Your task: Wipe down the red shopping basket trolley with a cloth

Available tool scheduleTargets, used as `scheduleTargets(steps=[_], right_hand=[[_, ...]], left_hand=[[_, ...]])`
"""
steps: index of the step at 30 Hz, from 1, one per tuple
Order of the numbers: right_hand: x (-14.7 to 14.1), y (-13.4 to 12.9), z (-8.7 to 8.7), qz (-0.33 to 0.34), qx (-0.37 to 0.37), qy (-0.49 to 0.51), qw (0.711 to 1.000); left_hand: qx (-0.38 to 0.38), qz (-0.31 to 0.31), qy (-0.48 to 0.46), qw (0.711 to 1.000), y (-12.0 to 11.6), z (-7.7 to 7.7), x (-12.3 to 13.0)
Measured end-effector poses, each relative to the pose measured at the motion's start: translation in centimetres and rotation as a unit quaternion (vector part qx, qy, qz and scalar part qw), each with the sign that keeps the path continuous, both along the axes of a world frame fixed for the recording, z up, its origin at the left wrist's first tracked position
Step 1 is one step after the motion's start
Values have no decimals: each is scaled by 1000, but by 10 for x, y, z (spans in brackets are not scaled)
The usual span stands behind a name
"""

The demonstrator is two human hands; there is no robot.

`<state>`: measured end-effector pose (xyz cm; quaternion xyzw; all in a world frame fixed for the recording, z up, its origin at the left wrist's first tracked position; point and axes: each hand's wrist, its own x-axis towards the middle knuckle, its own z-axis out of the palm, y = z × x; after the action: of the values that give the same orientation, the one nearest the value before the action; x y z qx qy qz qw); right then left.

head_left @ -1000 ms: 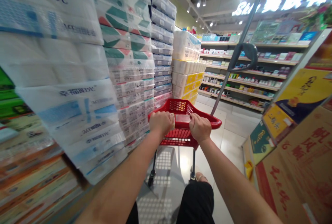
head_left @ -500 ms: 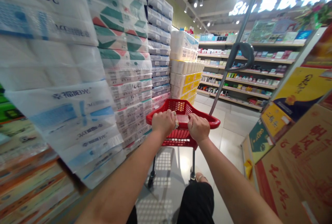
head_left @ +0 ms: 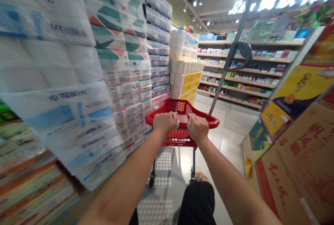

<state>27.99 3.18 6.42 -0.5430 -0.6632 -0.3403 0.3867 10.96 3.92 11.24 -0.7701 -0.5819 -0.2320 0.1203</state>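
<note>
A red plastic shopping cart (head_left: 180,141) on dark wheeled legs stands right in front of me. My left hand (head_left: 166,123) is wrapped round the left part of its near rim, and something small and pale, too small to name, shows beside the fingers. On the same rim, a short gap to the right, my right hand (head_left: 197,125) is closed too. A grey pole with a looped handle (head_left: 238,56) rises at a slant from behind the cart's right side; its lower end is hidden.
Wrapped paper packs (head_left: 125,79) are stacked high along the left. Cardboard boxes (head_left: 310,148) line the right side. Shelves of small goods (head_left: 242,58) stand ahead, beyond the pale tiled floor (head_left: 232,131). My foot (head_left: 201,176) shows near the right wheel.
The stacks, shelves and cart sit slightly further left in view. Both hands keep their hold on the cart's rim.
</note>
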Motion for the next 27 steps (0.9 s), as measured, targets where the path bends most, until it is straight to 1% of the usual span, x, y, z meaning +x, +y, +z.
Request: scheduleTargets(steps=[2, 3, 5, 7, 9, 10, 12, 15, 17, 19, 22, 24, 25, 27], right_hand=[[-1, 0, 0, -1, -1, 0, 1000], [-1, -1, 0, -1, -2, 1, 1000], [-2, -1, 0, -2, -2, 4, 1000], [-1, -1, 0, -2, -2, 7, 1000], [0, 0, -1, -3, -2, 10, 1000], [0, 0, -2, -2, -2, 11, 1000], [1, 1, -2, -2, -6, 11, 1000], [0, 2, -2, -3, -10, 7, 1000], [-1, 1, -1, -3, -11, 3, 1000], [-2, 0, 0, -4, -10, 3, 1000], [-3, -2, 1, -7, -12, 7, 1000], [-3, -2, 0, -9, -16, 10, 1000], [-2, -2, 0, -9, -17, 10, 1000], [-2, -1, -1, -8, -18, 11, 1000]], left_hand=[[-7, 11, -2, 1000, 0, 2, 2], [10, 10, -8, 1000, -3, -1, 3], [71, -14, -24, 997, -14, -13, 6], [133, -54, -29, 989, -25, -28, 8], [157, -88, -25, 983, -30, -36, 10], [154, -97, -24, 983, -30, -36, 11], [125, -99, -23, 987, -23, -28, 13], [56, -61, -11, 996, -8, -7, 17], [25, -33, -4, 999, -3, 1, 19], [34, -32, -7, 999, -5, -1, 19], [103, -81, -15, 991, -17, -15, 18], [128, -107, -10, 986, -21, -21, 16], [124, -108, -6, 986, -21, -21, 16], [90, -89, -4, 992, -14, -14, 16]])
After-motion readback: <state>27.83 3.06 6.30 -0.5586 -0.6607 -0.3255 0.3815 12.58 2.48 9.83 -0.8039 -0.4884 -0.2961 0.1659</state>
